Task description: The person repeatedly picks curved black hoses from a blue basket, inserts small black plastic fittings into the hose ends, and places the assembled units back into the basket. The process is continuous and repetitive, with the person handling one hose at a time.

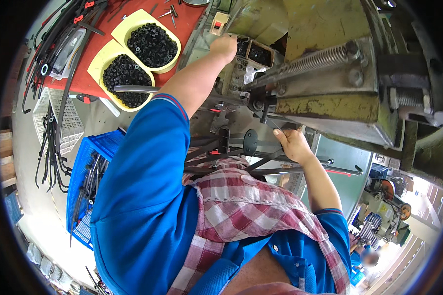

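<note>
At the far left, a white slotted crate (69, 123) lies on the floor with thin black rods draped over it, and a blue plastic crate (86, 162) beside it holds more black rods standing on end. Above them, two yellow trays (108, 56) sit side by side on a red table (182, 24), each heaped with small black cylindrical parts (128, 73).

The person's left hand (225, 46) reaches up to an open metal compartment (260, 54) on the green press machine (330, 29); the fingers curl down into the bin of black parts, and whether they hold anything cannot be told.

Further right, the right hand (291, 141) is clenched around a thin black metal rod (270, 120). The rod's long axis runs diagonally, pointing up and to the left from the fist toward the machine's clamp just under the coiled spring (305, 61). More black rods (261, 164) lie across the person's lap, mostly running left to right, resting on a red checked cloth (241, 206)
</note>
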Tool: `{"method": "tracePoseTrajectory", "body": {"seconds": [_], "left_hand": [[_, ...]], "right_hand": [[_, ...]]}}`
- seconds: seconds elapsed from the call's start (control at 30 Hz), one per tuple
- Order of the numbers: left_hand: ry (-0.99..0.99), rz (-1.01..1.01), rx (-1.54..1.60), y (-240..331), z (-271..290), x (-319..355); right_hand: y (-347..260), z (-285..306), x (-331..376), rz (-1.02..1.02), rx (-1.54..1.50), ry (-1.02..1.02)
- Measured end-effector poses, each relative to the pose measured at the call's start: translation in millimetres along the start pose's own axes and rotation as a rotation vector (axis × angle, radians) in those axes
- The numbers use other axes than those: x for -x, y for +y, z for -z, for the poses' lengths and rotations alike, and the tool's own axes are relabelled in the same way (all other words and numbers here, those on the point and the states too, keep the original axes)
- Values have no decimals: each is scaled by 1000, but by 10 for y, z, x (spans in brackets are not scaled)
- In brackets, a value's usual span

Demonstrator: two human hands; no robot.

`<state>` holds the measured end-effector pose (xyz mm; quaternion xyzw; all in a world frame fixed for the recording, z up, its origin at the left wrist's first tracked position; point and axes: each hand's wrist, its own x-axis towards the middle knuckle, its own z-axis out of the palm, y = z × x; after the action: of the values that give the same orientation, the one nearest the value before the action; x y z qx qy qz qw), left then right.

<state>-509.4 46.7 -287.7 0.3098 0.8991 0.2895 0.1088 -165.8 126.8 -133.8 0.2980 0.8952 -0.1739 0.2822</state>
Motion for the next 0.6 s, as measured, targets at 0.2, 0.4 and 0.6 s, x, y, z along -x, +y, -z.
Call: {"method": "tracePoseTrajectory", "body": {"seconds": [0.2,0.4,0.6], "left_hand": [[-179,-27,-21,135,284,-8],[-114,-180,128,-9,208,191],[-636,-176,685,482,834,1385]], "right_hand": [[-105,122,386,66,-109,176],[67,129,580,82,-108,249],[642,-30,609,-42,-199,242]]}}
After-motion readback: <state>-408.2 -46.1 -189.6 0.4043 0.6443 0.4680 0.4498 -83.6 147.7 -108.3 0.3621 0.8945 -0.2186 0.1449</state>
